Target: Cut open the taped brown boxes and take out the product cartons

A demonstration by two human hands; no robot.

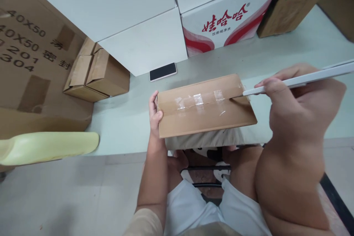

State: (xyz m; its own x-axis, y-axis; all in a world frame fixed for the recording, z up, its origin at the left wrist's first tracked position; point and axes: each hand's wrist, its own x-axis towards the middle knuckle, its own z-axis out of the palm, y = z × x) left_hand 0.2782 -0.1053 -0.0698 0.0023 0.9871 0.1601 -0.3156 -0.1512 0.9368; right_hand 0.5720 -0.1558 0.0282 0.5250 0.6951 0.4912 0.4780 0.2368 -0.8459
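Observation:
A flat brown cardboard box (204, 114) is tilted at the bench's front edge, with clear tape strips across its centre seam. My left hand (155, 112) grips its left end, thumb on the top face and fingers behind the edge. My right hand (293, 96) is closed around a long, thin white tool (309, 77), whose exact kind I cannot make out. The tool's tip meets the box's right end, by the seam, where the cardboard gapes slightly and some tape is crumpled. The box's underside is hidden.
Behind the box, a phone (163, 72) lies on the pale bench (118, 118) before stacked white cartons (143, 40). Small brown boxes (106, 73) and a large carton (27, 62) stand left. A yellow-green curved object (55, 145) juts over the front edge. Another brown carton (293, 11) stands back right.

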